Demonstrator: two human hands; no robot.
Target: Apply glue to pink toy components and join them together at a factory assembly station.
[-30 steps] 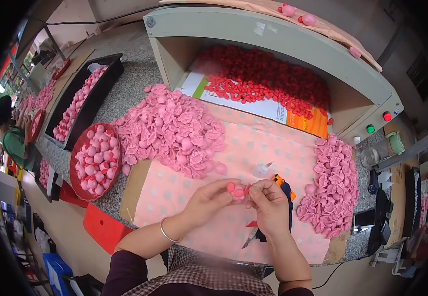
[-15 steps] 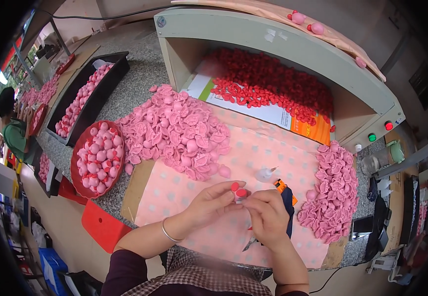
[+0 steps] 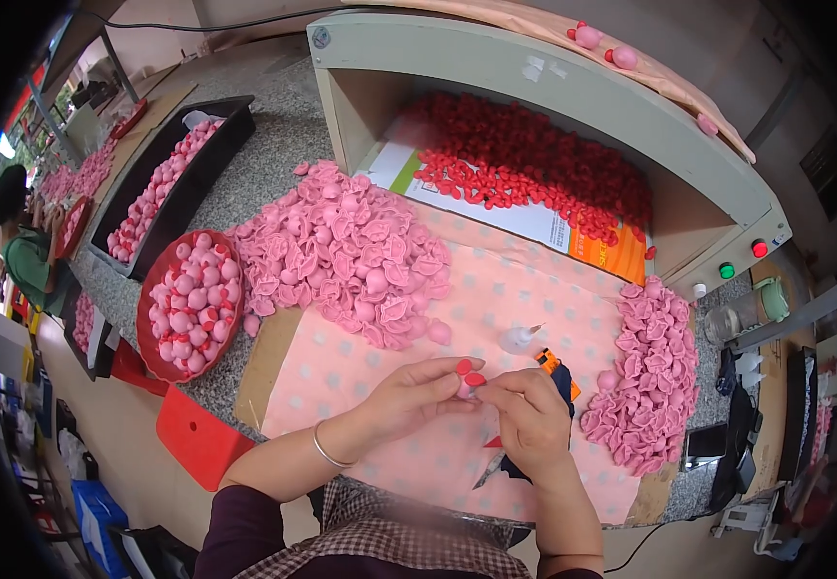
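Pink and small, the soft piece (image 3: 466, 383) carried two red studs on top and sat pinched between the fingertips of the left hand (image 3: 418, 396) and right hand (image 3: 531, 417), above the pink dotted cloth (image 3: 360, 372).

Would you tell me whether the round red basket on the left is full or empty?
Full. The red basket is heaped with pink round pieces up to its rim, hiding its bottom.

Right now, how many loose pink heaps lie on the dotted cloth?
2: a big heap at the cloth's upper left, a smaller heap along its right edge. More pink pieces sit in trays, off the cloth.
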